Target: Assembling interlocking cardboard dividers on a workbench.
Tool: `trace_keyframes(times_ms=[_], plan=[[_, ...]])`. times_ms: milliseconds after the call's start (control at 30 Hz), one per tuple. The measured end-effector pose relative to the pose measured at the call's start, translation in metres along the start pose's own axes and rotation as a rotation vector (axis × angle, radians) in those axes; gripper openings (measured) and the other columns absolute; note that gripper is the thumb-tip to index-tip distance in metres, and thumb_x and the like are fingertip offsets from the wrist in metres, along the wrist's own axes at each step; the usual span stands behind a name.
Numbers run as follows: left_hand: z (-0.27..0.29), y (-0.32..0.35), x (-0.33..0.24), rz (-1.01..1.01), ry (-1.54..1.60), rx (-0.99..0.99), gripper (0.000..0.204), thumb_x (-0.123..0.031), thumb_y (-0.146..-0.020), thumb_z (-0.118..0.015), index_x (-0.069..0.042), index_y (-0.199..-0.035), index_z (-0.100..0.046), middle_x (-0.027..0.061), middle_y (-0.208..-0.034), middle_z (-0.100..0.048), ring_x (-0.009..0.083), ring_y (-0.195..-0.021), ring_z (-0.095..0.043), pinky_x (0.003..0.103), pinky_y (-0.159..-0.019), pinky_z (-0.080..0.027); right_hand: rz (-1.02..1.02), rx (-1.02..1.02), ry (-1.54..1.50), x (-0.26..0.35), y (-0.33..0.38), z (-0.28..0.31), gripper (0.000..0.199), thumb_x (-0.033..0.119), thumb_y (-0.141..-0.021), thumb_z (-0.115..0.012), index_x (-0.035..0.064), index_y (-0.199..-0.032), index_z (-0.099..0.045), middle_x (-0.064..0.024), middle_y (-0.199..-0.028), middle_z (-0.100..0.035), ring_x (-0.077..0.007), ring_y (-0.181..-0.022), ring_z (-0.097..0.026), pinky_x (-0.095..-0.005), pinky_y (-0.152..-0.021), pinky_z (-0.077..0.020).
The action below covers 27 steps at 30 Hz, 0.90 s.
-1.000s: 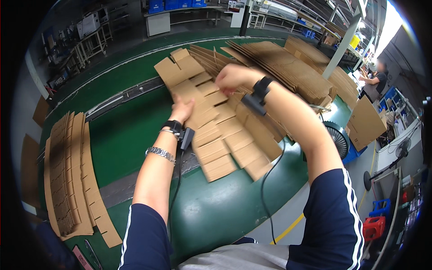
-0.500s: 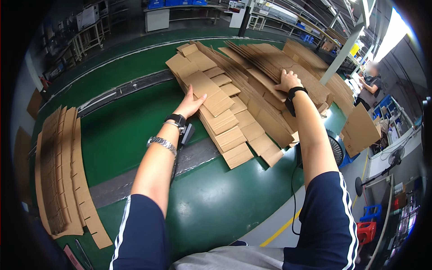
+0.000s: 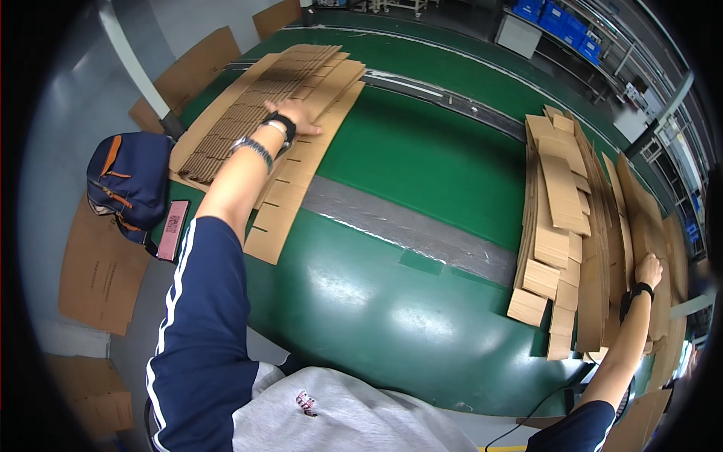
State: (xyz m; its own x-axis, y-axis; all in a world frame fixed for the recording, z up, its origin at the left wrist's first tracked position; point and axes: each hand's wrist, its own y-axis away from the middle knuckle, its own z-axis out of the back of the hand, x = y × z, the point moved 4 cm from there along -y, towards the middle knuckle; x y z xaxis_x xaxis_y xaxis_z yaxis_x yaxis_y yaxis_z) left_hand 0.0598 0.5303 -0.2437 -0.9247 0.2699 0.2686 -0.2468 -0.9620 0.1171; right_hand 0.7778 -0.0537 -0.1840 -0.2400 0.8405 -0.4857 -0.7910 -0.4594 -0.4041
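The green table [image 3: 369, 309] carries everything, its middle bare between two bodies of cardboard. Across its right end stand and lean large cardboard sheets [image 3: 640, 207]; just inside them, running from the far edge toward the near one, lies a pile of overlapping cardboard strips [image 3: 561, 192]. Toward the far left corner lies the slotted cardboard stack [image 3: 245, 113], its lowest piece slanting toward the near edge.

The step in hand looks like reaching to that stack. The left hand [image 3: 292, 117] is over its inner side with fingers spread wide and nothing visibly held; blur hides whether it touches. The right hand [image 3: 649, 271] is at the large sheets, fingers curled; I cannot tell whether it grips one. Lifting a single piece would call for the left fingers to find one edge and part it from its neighbours.

By the left edge are a navy bag [image 3: 139, 177] and a small pink item [image 3: 174, 230].
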Motion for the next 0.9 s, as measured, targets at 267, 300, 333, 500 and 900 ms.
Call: trace_keyframes(times_ms=[267, 300, 333, 500, 900], plan=[[-0.018, 0.011, 0.061, 0.121, 0.222, -0.280, 0.088, -0.059, -0.082, -0.064, -0.007, -0.146, -0.035, 0.0236, -0.148, -0.035, 0.0370, -0.135, -0.038, 0.056, -0.104, -0.039, -0.060, 0.015, -0.079, -0.004, 0.003, -0.008, 0.017, 0.007, -0.089, -0.056, 0.0015, -0.106, -0.056, -0.0191, -0.109, -0.063, -0.0365, -0.102, -0.064, -0.0436, -0.085, -0.0545], [-0.022, 0.006, 0.073, 0.181, 0.204, -0.173, 0.085, -0.056, -0.083, -0.064, -0.006, -0.146, -0.036, 0.0242, -0.148, -0.035, 0.0373, -0.134, -0.040, 0.056, -0.103, -0.040, -0.086, -0.007, -0.102, -0.004, 0.007, -0.008, 0.017, 0.006, -0.090, -0.055, 0.0014, -0.106, -0.056, -0.0195, -0.111, -0.062, -0.0366, -0.102, -0.064, -0.0440, -0.085, -0.0546], [-0.034, -0.007, 0.093, 0.140, 0.188, -0.070, 0.078, -0.050, -0.086, -0.063, -0.005, -0.144, -0.037, 0.0255, -0.144, -0.040, 0.0383, -0.132, -0.042, 0.053, -0.103, -0.041, -0.095, -0.023, -0.129, 0.003, 0.005, -0.009, 0.018, 0.004, -0.090, -0.052, 0.0015, -0.107, -0.055, -0.0197, -0.115, -0.059, -0.0364, -0.103, -0.063, -0.0439, -0.086, -0.0539], [-0.034, -0.012, 0.091, -0.006, 0.053, -0.320, 0.069, -0.046, -0.087, -0.063, -0.001, -0.137, -0.044, 0.0273, -0.134, -0.049, 0.0392, -0.127, -0.047, 0.047, -0.103, -0.042, -0.065, -0.111, -0.069, -0.008, -0.002, -0.027, 0.019, 0.007, -0.093, -0.048, 0.0020, -0.109, -0.056, -0.0191, -0.116, -0.058, -0.0370, -0.105, -0.061, -0.0434, -0.088, -0.0524], [0.015, 0.067, -0.123, -0.638, 0.996, -0.143, 0.069, -0.056, -0.089, -0.059, 0.009, -0.112, -0.063, 0.0207, -0.102, -0.070, 0.0266, -0.097, -0.067, 0.035, -0.083, -0.053, -0.139, -0.011, -0.336, -0.005, 0.010, 0.093, 0.030, 0.020, -0.089, -0.046, -0.0010, -0.105, -0.060, -0.0278, -0.111, -0.063, -0.0422, -0.107, -0.060, -0.0496, -0.090, -0.0476]])
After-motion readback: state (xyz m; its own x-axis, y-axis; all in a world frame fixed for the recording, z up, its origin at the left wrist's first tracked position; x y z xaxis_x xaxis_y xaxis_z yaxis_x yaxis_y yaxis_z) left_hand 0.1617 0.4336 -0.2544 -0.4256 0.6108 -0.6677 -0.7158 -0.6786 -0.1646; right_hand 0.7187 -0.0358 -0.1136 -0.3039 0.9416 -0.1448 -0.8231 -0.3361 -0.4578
